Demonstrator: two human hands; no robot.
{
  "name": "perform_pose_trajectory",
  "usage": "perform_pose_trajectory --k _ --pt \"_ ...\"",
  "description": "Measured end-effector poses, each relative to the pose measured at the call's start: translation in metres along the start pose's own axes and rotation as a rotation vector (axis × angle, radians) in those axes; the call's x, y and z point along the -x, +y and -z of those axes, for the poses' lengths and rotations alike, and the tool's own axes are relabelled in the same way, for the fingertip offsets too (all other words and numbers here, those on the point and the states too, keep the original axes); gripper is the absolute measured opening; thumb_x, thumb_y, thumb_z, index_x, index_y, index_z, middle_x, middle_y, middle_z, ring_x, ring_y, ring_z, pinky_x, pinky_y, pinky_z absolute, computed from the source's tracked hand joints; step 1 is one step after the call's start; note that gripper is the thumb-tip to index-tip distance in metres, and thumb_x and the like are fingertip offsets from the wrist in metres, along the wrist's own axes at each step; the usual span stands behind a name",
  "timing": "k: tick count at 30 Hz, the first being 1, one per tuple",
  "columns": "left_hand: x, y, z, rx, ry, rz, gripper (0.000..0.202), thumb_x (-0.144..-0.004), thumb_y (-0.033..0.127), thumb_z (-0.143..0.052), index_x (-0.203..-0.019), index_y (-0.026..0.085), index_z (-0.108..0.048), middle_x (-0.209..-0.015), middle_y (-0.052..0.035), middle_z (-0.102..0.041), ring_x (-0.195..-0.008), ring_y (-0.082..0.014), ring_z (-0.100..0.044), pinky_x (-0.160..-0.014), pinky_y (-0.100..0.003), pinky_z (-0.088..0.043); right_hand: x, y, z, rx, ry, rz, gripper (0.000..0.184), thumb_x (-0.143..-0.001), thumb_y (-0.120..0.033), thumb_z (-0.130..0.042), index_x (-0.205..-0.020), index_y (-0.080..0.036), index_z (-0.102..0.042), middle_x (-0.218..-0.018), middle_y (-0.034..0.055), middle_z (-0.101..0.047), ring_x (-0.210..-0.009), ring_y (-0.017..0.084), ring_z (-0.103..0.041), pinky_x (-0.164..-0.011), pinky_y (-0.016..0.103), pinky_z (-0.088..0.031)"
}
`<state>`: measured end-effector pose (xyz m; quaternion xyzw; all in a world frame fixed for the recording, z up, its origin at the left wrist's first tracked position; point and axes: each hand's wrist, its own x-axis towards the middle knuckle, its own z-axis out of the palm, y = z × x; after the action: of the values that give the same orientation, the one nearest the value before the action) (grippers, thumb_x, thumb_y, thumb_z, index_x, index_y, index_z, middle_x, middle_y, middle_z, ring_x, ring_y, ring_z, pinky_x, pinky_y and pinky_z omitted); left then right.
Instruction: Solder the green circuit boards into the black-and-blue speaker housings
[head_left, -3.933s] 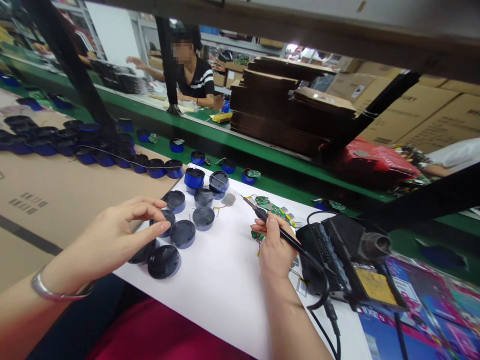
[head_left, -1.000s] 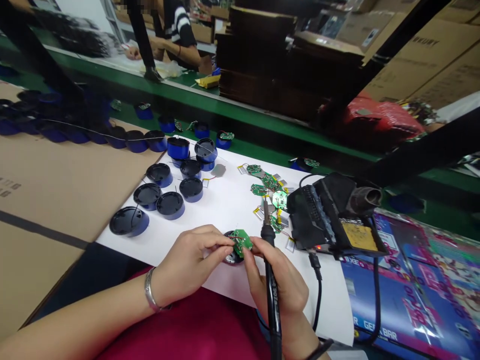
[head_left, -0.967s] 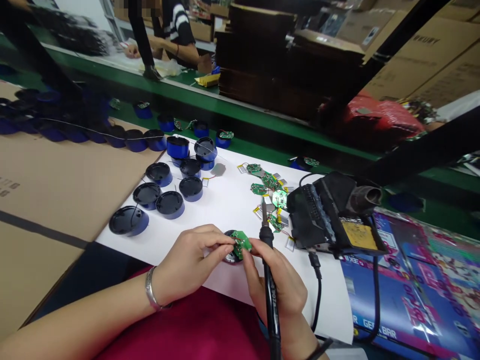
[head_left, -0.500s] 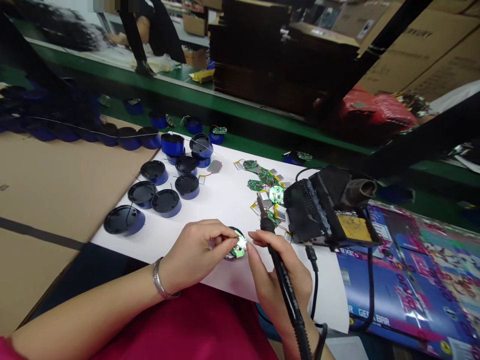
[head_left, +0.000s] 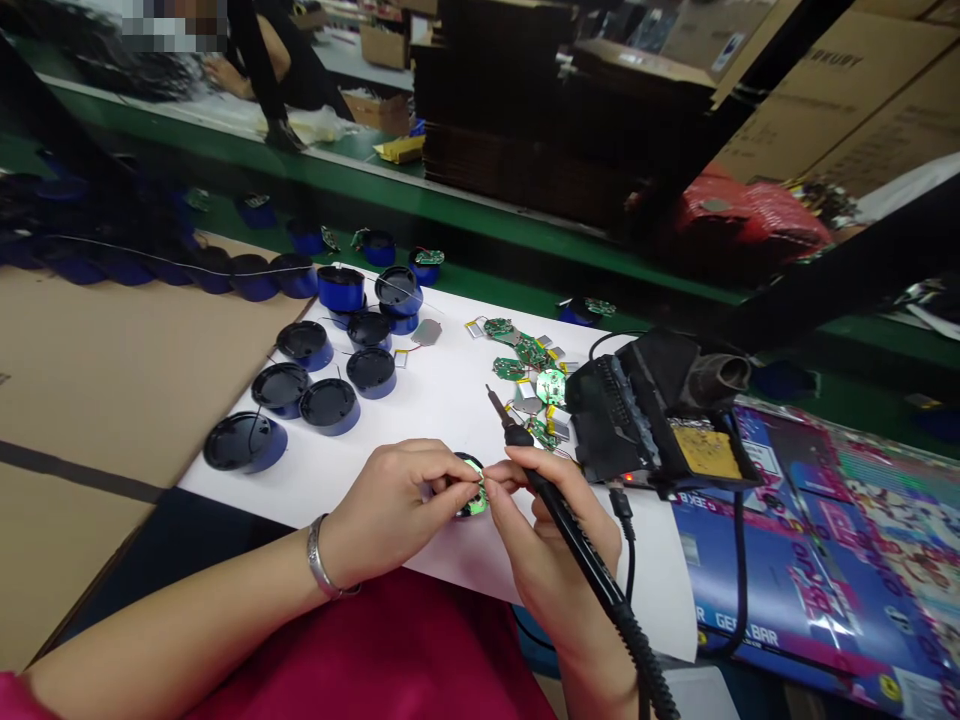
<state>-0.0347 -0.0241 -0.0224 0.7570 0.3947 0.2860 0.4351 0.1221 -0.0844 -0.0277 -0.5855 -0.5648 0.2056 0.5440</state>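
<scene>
My left hand (head_left: 397, 505) is curled round a small round black housing with a green circuit board (head_left: 472, 497) on it, fingertips pinching the board's edge. My right hand (head_left: 551, 540) grips a black soldering iron (head_left: 559, 510) like a pen, with its tip pointing up and left, away from the board; its thumb and forefinger also touch the board. Both hands work over a white sheet (head_left: 442, 420) at the table's near edge.
Several round black-and-blue housings (head_left: 304, 375) sit on the sheet's left part. Loose green boards (head_left: 529, 375) lie in the middle. A black soldering station (head_left: 652, 415) stands at the right. Cardboard (head_left: 112, 360) covers the left; a green conveyor (head_left: 480, 235) and another person lie beyond.
My left hand took a housing and brought it to the near edge; a green board came onto it. Over the last second the iron tilted so its tip swung leftward.
</scene>
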Motion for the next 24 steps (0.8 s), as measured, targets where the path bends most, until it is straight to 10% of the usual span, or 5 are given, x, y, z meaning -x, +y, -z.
perform_pose_trajectory --k 24 --pt "-0.0002 0.0059 -0.0004 0.096 -0.025 0.098 0.017 -0.089 0.021 -0.06 -0.087 0.021 -0.076 -0.083 0.0011 -0.077 -0.073 -0.0128 -0.067 -0.066 -0.023 -0.049 0.0009 0.0042 -0.0004 -0.016 0.005 -0.027 0.028 -0.086 -0.016 -0.067 -0.111 -0.027 -0.061 -0.092 -0.0014 -0.072 -0.081 0.012 -0.072 -0.074 0.022 -0.06"
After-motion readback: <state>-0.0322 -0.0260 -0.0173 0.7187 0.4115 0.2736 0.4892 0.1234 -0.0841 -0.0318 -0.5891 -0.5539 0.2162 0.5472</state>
